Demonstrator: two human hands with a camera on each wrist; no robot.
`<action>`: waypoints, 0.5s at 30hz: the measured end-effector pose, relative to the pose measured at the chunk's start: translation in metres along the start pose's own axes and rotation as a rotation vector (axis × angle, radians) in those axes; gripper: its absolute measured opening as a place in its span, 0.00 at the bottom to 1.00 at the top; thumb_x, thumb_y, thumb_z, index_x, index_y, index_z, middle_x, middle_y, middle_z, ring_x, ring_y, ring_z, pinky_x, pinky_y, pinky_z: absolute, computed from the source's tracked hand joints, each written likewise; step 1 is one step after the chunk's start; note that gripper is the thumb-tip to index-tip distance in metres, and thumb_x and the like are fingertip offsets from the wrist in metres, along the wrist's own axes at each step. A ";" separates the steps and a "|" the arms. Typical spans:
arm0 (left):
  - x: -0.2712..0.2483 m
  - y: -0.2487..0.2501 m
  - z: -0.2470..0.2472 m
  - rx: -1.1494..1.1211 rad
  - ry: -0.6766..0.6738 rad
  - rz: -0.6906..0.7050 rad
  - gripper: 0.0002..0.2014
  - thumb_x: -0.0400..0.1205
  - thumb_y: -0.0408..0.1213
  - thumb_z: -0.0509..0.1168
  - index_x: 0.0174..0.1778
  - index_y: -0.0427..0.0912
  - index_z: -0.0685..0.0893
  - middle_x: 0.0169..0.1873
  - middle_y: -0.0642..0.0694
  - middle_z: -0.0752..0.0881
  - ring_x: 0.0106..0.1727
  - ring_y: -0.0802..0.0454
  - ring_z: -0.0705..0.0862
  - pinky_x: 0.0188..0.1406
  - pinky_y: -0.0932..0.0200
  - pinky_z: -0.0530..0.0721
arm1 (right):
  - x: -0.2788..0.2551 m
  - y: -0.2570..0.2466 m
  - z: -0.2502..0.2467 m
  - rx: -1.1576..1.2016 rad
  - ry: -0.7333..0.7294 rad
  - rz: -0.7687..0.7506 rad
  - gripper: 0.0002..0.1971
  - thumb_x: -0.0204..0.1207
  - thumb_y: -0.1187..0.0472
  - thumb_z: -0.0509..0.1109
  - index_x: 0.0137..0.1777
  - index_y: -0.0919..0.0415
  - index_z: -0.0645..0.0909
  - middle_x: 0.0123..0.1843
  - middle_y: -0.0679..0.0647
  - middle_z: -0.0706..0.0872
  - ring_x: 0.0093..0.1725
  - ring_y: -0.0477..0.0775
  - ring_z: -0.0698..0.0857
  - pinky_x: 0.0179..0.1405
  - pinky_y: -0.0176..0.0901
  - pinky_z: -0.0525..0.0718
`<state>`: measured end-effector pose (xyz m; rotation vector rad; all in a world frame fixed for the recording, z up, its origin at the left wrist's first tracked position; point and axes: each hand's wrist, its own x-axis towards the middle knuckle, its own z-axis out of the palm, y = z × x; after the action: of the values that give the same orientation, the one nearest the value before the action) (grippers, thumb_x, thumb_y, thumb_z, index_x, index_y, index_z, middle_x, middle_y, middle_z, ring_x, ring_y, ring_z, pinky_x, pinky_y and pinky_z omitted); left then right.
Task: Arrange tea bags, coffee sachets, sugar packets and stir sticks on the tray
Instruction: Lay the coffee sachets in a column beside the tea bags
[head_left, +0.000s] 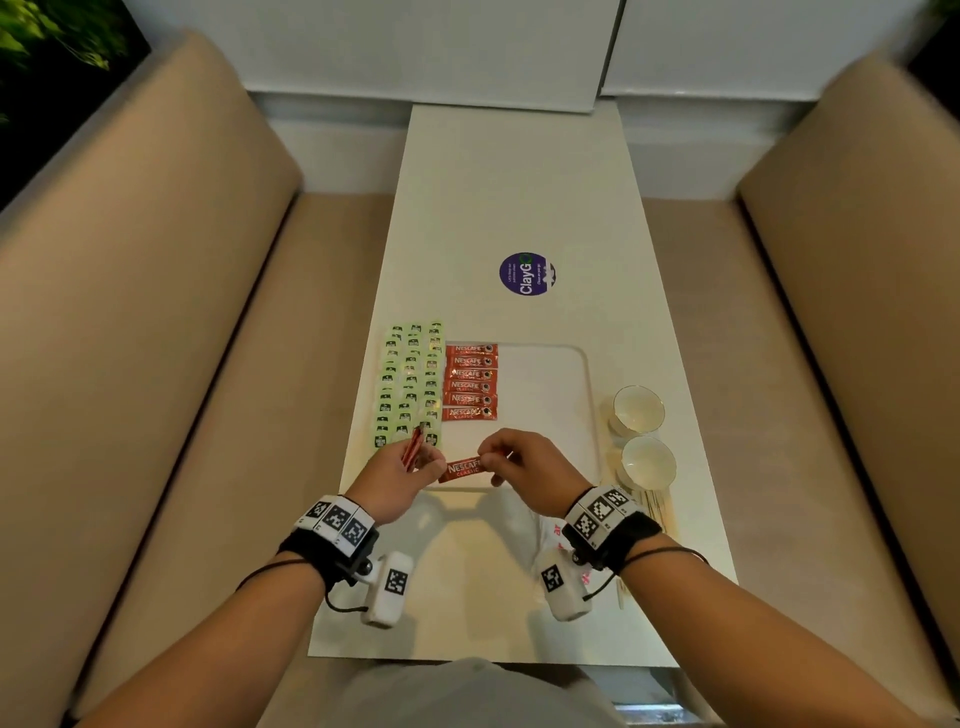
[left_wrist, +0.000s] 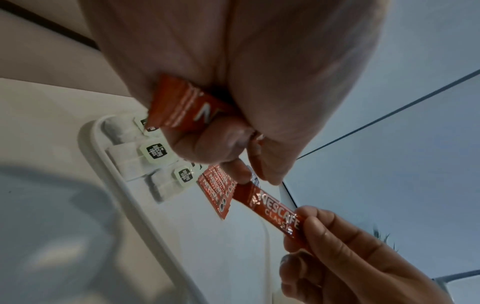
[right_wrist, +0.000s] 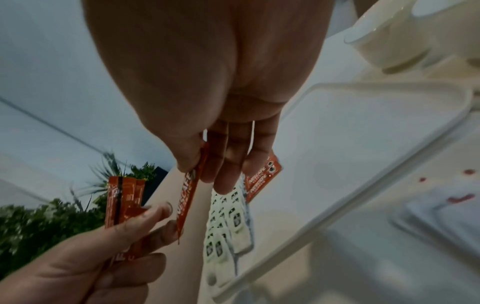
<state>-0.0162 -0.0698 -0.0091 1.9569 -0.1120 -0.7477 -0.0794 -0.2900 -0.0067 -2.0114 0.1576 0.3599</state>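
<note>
Right hand (head_left: 524, 460) pinches one end of a red coffee sachet (head_left: 464, 469) held just above the near edge of the white tray (head_left: 584, 364); left hand (head_left: 397, 475) grips a bundle of sachets (head_left: 413, 448) and touches the sachet's other end. Tea bags (head_left: 410, 382) fill the tray's left side, with six coffee sachets in a column (head_left: 471, 382) beside them. Two cups (head_left: 643, 434) stand on the bench (head_left: 519, 197) right of the tray.

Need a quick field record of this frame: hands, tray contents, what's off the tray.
left hand: grips spare coffee sachets
right hand: pinches single coffee sachet above tray's near edge
tray: tea bags in three columns on left; column of six laid coffee sachets beside them; right part bare
off tray, right: two white cups
sugar packets: not identifiable
</note>
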 end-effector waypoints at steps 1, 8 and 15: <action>0.001 0.000 -0.004 -0.007 0.016 0.007 0.04 0.83 0.38 0.72 0.45 0.42 0.86 0.40 0.52 0.87 0.28 0.67 0.79 0.35 0.60 0.74 | 0.002 -0.003 0.002 0.020 0.013 0.004 0.05 0.86 0.56 0.68 0.53 0.52 0.85 0.47 0.46 0.91 0.42 0.43 0.90 0.45 0.34 0.82; 0.011 0.001 -0.030 -0.049 -0.024 -0.027 0.03 0.83 0.40 0.72 0.48 0.45 0.88 0.37 0.55 0.89 0.24 0.65 0.75 0.27 0.61 0.73 | 0.017 -0.017 0.017 0.118 0.092 0.008 0.04 0.85 0.58 0.69 0.52 0.54 0.86 0.44 0.48 0.90 0.43 0.48 0.89 0.48 0.40 0.87; 0.028 0.001 -0.038 -0.087 -0.008 -0.066 0.01 0.83 0.40 0.72 0.47 0.48 0.88 0.40 0.47 0.91 0.22 0.64 0.76 0.29 0.57 0.74 | 0.031 -0.017 0.022 0.203 0.216 0.072 0.04 0.81 0.59 0.75 0.53 0.56 0.87 0.41 0.53 0.91 0.38 0.46 0.88 0.46 0.39 0.86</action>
<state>0.0273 -0.0511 -0.0090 1.8830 -0.0187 -0.7906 -0.0500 -0.2612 -0.0116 -1.8432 0.3867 0.1638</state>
